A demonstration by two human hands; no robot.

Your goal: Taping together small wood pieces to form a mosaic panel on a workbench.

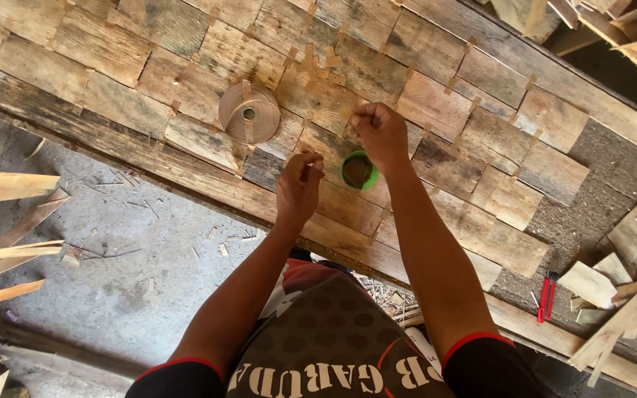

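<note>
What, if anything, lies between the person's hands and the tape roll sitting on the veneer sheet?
Nothing visible does. The tape roll lies flat on the veneer sheet, up and to the left of the left hand; only bare taped veneer lies between them. The green cup sits between the left hand and the right hand, off that path.

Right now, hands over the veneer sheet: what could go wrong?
1. The green cup stands open between the left hand and right hand; a wrist could tip it onto the patched veneer sheet.
2. The tape roll lies loose nearby and could get knocked.
3. The red cutter sits among offcuts at the right, easy to grab blindly.
</note>
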